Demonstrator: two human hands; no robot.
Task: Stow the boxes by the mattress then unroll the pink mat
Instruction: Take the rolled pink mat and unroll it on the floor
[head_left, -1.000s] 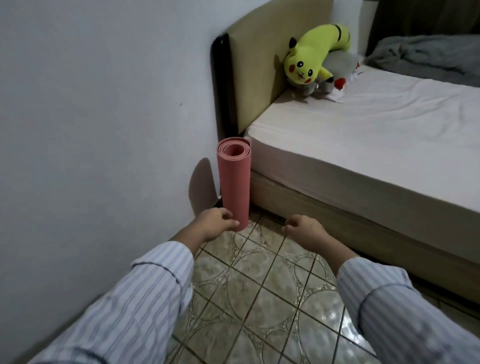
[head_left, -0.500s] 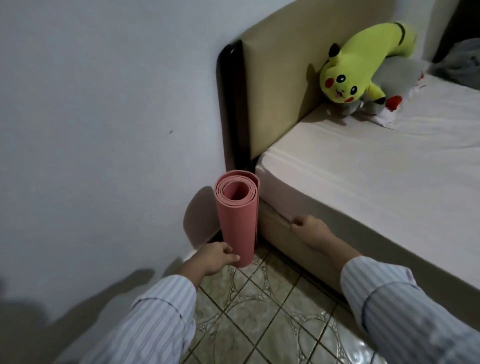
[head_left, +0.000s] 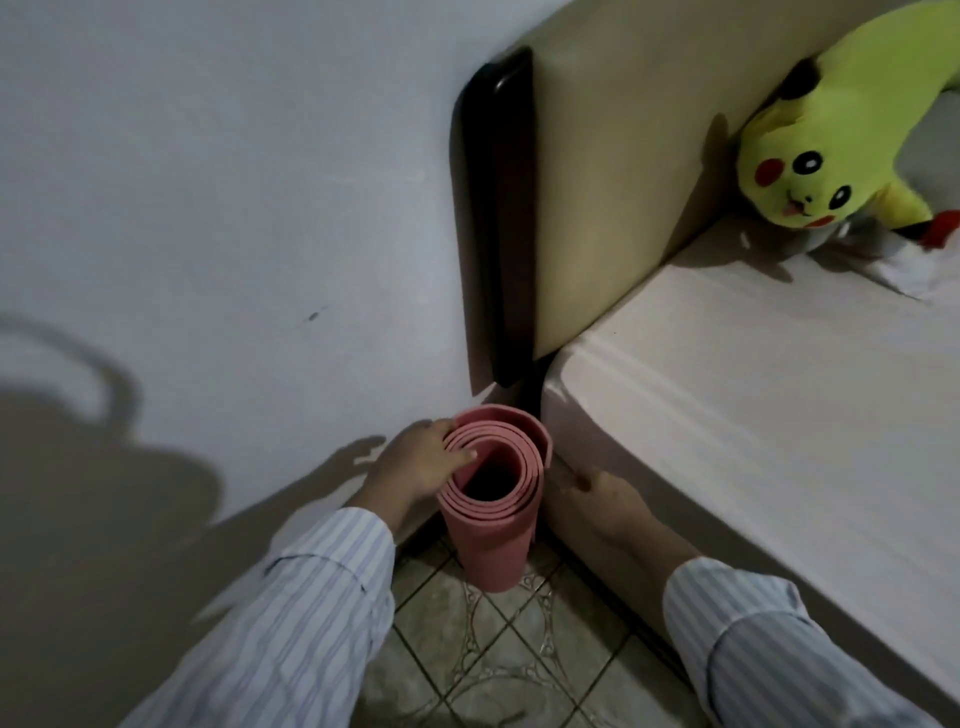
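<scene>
The rolled pink mat stands upright on the tiled floor in the corner between the wall and the bed. My left hand grips its top rim from the left, fingers curled over the edge. My right hand sits just right of the roll, against the side of the mattress; its fingers are partly hidden, so the grip is unclear. No boxes are in view.
A beige headboard with a dark edge stands against the white wall. A yellow plush toy lies at the head of the bed. Patterned floor tiles run between my arms.
I have moved closer and now look down into the roll. My left hand rose from the mat's base to its top rim. My right hand stayed by the mattress side.
</scene>
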